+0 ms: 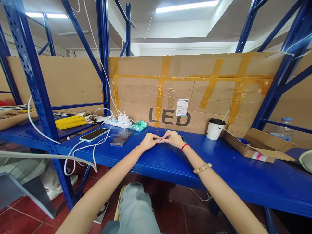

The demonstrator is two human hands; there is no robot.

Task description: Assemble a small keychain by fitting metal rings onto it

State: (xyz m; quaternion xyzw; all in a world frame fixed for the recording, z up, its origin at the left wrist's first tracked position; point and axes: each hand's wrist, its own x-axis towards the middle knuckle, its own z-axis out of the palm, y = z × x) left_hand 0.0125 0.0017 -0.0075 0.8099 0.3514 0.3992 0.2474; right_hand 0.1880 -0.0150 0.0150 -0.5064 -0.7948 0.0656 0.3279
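Fingers of the left hand [149, 141] and right hand [173, 138] meet at one spot, tips pressed together on a small part [159, 139]. Part is metallic-looking and too small to identify. Both hands pinch it from opposite sides, just above the counter [219, 162], heels of the hands resting on or close to the blue surface.

Right wrist: red cord [185, 146]; further up the forearm, bead bracelet [202, 168].

Just beyond the right hand, touching or nearly so: a pen-like item [184, 139], green and dark, lying flat; mostly hidden by the hand.

Left of the fingers, near: a blurred dark object [119, 137] on the counter. Further left: phone [94, 134], face up, white cable [80, 149] plugged in and looping off the counter edge.

Behind and left of the fingers: power strip [117, 122] with white chargers standing in it; beside it a teal packet [139, 125].

Right of the fingers, well apart: paper cup [215, 129], dark lid, upright, a straw or stick leaning out. Further right: flat open carton [258, 146], flaps spread.

Behind everything: cardboard sheet [195, 87] standing against the back of the rack, taped in yellow-brown strips, printed "LED", white label stuck on.

Far left, next bay: yellow tubes [70, 122] lying in a bundle.

Below the counter: own knee in grey trousers [136, 208], red tile floor [170, 214].
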